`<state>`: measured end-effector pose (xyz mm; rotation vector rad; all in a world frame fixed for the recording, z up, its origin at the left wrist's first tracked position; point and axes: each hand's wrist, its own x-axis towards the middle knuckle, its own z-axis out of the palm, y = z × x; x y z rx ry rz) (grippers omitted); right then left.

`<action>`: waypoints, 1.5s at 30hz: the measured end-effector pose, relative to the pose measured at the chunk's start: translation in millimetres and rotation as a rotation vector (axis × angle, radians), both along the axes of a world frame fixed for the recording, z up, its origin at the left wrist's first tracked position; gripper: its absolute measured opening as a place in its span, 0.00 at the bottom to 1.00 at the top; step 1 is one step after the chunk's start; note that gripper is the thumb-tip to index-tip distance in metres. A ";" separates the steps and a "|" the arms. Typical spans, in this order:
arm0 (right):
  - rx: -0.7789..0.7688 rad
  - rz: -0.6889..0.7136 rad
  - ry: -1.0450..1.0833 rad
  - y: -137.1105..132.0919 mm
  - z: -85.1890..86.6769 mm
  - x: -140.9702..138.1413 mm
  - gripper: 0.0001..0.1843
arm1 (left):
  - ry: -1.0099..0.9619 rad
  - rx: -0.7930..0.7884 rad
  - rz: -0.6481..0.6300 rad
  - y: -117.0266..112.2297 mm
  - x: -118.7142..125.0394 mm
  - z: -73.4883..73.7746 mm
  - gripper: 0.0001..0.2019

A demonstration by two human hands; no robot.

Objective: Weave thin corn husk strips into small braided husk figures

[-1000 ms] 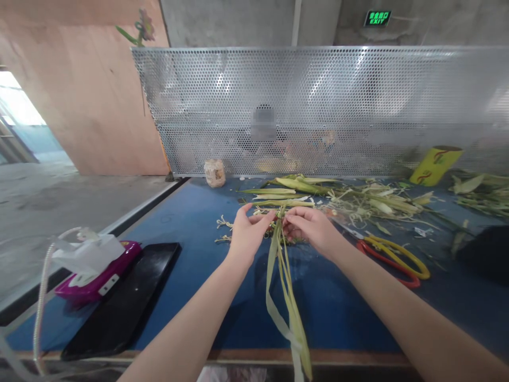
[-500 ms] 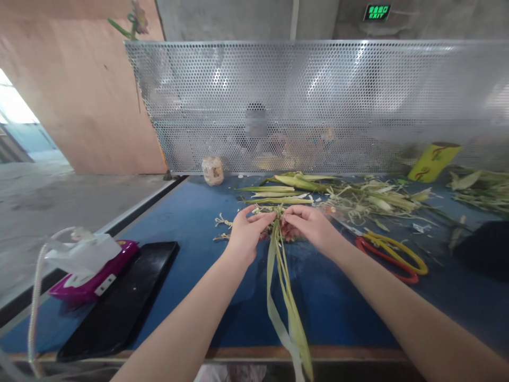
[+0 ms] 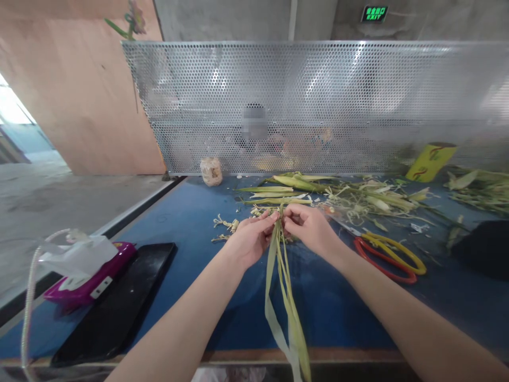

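Observation:
Several long, pale green husk strips (image 3: pixel 291 302) hang from between my hands down over the table's front edge. My left hand (image 3: pixel 254 236) pinches their upper end between thumb and fingers. Close beside it, my right hand (image 3: pixel 304 223) is closed with its fingertips at the same gathered top. The fingers partly hide the join there. Just left of my left hand lie small knotted husk pieces (image 3: pixel 226 224). Beyond my hands, flat green husk leaves (image 3: pixel 274 194) are spread on the blue table (image 3: pixel 167 297).
Scissors (image 3: pixel 392 254) with red and yellow handles lie to the right, near a heap of husk scraps (image 3: pixel 374 199). A yellow container (image 3: pixel 431 162) and a wrapped jar-like object (image 3: pixel 211 171) stand before the perforated metal screen (image 3: pixel 318 79). Left are a purple power strip (image 3: pixel 79 286) and black tray (image 3: pixel 115 302).
My left hand has turned slightly, its fingers now more curled under the strips' top. Both hands stay at nearly the same place. The whole view has shifted a little.

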<state>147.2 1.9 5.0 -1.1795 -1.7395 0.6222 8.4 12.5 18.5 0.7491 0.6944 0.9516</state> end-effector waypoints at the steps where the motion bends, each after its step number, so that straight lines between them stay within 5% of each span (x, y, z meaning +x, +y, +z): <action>1: 0.010 -0.014 -0.012 -0.5 0.4 -0.4 0.06 | -0.002 0.000 -0.005 0.0 -0.4 -0.1 0.06; 7: 0.012 -0.035 -0.003 -1.4 1.6 -2.7 0.07 | -0.011 0.025 -0.021 0.7 -0.4 -1.9 0.06; 13: -0.089 0.072 0.296 -1.0 2.8 -3.5 0.05 | -0.020 0.073 -0.004 1.2 1.0 -0.6 0.09; 18: -0.010 0.114 0.408 0.8 1.9 -5.2 0.07 | -0.004 0.066 0.059 6.2 1.6 -4.3 0.10; 24: 0.239 -0.024 -0.014 -1.4 7.0 -3.0 0.08 | 0.023 0.037 0.088 5.1 3.0 -6.5 0.11; 29: 0.469 0.024 -0.293 -2.0 13.0 -0.2 0.09 | 0.079 0.065 0.148 2.1 3.7 -4.5 0.18; 35: 0.178 0.088 -0.162 -0.1 14.0 0.2 0.05 | 0.014 0.204 0.212 -0.8 5.6 5.3 0.23; 40: -0.178 0.342 0.115 9.1 12.9 11.5 0.06 | -0.043 0.277 0.147 -6.3 6.2 8.7 0.25; 45: -0.374 0.541 0.152 14.4 19.4 20.3 0.09 | -0.010 0.540 0.088 -8.9 4.2 5.8 0.23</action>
